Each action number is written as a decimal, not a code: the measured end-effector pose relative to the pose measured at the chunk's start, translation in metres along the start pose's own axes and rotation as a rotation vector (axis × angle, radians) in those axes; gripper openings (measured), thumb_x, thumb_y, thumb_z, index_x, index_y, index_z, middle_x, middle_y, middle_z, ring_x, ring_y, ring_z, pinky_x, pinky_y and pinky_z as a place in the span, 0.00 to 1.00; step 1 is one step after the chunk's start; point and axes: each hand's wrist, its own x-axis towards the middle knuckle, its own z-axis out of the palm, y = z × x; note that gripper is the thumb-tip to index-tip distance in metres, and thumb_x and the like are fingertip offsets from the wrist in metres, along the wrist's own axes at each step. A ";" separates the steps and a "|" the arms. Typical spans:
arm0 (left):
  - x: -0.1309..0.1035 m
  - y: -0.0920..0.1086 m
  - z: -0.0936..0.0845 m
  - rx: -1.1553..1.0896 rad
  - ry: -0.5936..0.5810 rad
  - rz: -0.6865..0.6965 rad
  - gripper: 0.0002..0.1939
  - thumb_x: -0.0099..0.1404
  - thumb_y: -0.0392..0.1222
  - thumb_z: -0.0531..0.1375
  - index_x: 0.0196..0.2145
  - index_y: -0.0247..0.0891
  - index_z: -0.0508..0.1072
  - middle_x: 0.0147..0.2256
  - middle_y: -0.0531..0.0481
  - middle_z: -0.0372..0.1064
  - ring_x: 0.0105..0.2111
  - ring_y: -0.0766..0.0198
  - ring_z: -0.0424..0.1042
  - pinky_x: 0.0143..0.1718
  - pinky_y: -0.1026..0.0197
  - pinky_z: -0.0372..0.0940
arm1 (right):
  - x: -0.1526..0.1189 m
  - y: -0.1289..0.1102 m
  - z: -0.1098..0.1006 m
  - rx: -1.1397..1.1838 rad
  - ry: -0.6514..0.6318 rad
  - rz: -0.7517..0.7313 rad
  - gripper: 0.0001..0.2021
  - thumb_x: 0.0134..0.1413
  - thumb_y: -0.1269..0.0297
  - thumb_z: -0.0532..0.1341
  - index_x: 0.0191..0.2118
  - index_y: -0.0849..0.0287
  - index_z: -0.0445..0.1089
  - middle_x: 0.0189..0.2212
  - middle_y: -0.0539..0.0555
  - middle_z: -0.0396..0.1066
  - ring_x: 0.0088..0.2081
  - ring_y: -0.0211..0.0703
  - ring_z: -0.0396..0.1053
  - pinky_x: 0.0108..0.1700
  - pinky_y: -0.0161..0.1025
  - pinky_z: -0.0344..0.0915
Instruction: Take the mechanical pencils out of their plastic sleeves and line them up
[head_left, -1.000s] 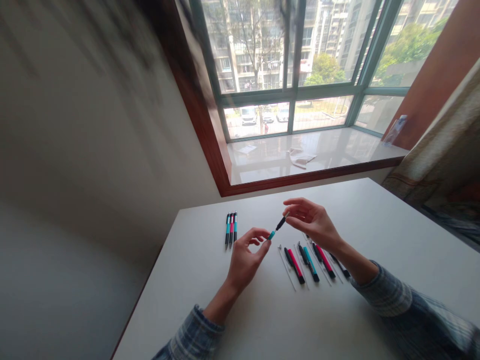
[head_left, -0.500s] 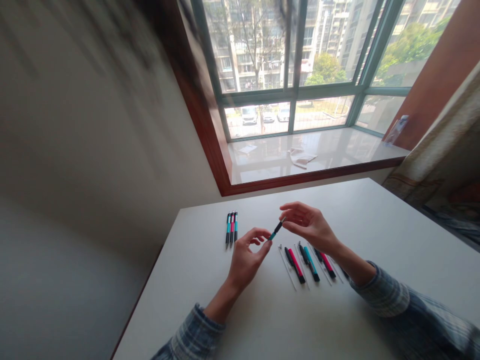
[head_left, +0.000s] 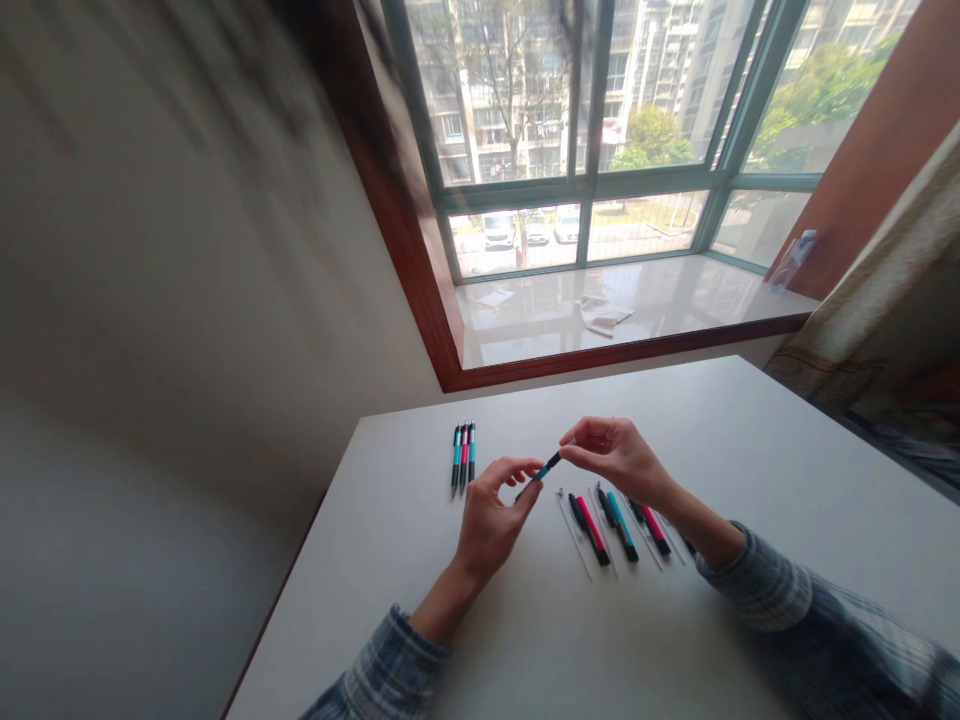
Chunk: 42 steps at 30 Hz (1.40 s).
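Note:
My left hand (head_left: 493,515) pinches the teal part of a teal and black pen (head_left: 544,470) between thumb and fingertips. The pen slants up to the right. At its black upper end are the closed fingertips of my right hand (head_left: 619,455); whatever small tip lies between them is mostly hidden. Three assembled pens (head_left: 463,457), two teal and one pink, lie side by side left of my hands. In front of my right hand lie pink barrels (head_left: 592,530), a teal barrel (head_left: 622,527), black pen parts (head_left: 606,508) and thin white refills (head_left: 576,537).
The white table (head_left: 420,440) stands against a wall and a wood-framed window. On the sill (head_left: 675,300) lie a crumpled cloth (head_left: 602,316) and a paper (head_left: 496,298), with a clear bottle (head_left: 793,262) at the right. A curtain (head_left: 847,310) hangs beside it.
My right hand has come down slightly, its fingers now closed on the pen's upper end. The pen is tilted lower, and its other end now shows by my left hand.

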 end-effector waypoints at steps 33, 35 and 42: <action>0.003 -0.004 -0.003 0.007 0.002 -0.021 0.09 0.66 0.39 0.63 0.44 0.42 0.81 0.39 0.48 0.77 0.36 0.61 0.74 0.41 0.58 0.69 | 0.002 -0.004 -0.011 -0.334 -0.030 -0.071 0.19 0.57 0.47 0.66 0.45 0.58 0.75 0.31 0.53 0.75 0.31 0.41 0.70 0.34 0.37 0.69; 0.002 -0.006 -0.004 -0.002 0.008 -0.028 0.10 0.67 0.40 0.63 0.44 0.42 0.81 0.39 0.48 0.77 0.35 0.61 0.73 0.42 0.58 0.69 | 0.002 -0.004 -0.013 -0.268 -0.100 -0.089 0.20 0.57 0.50 0.67 0.51 0.56 0.73 0.37 0.54 0.75 0.35 0.42 0.72 0.38 0.39 0.72; 0.003 -0.005 -0.004 0.021 -0.001 -0.013 0.10 0.67 0.40 0.63 0.44 0.43 0.81 0.40 0.48 0.77 0.36 0.61 0.74 0.42 0.58 0.70 | 0.002 0.000 -0.012 -0.396 -0.101 -0.156 0.11 0.62 0.54 0.63 0.39 0.57 0.75 0.31 0.52 0.76 0.32 0.41 0.70 0.37 0.38 0.69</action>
